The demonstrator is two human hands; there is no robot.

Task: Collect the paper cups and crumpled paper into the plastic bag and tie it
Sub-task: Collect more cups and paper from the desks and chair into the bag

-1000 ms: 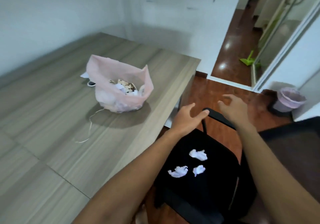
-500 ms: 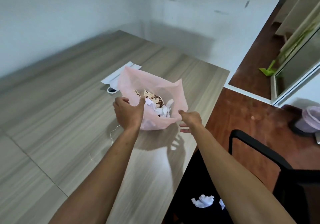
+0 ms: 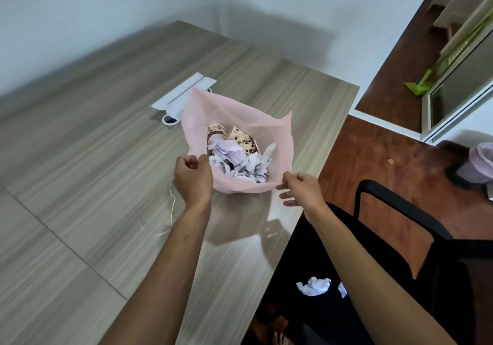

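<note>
plastic bag [image 3: 277, 131]: one, pink, at 12 o'clock on the table
paper cups [image 3: 241, 137]: two showing inside the bag
crumpled paper [image 3: 314, 286]: two pieces on the chair seat at 5 o'clock; the bag's wads too tangled to count
hands: two

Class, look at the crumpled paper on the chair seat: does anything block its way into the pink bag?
The right forearm partly covers one crumpled paper piece. The pink plastic bag stands open-mouthed, both hands at its rim; nothing else visible blocks the way.

Bare forearms and hands [image 3: 192, 176], no sleeves
</note>
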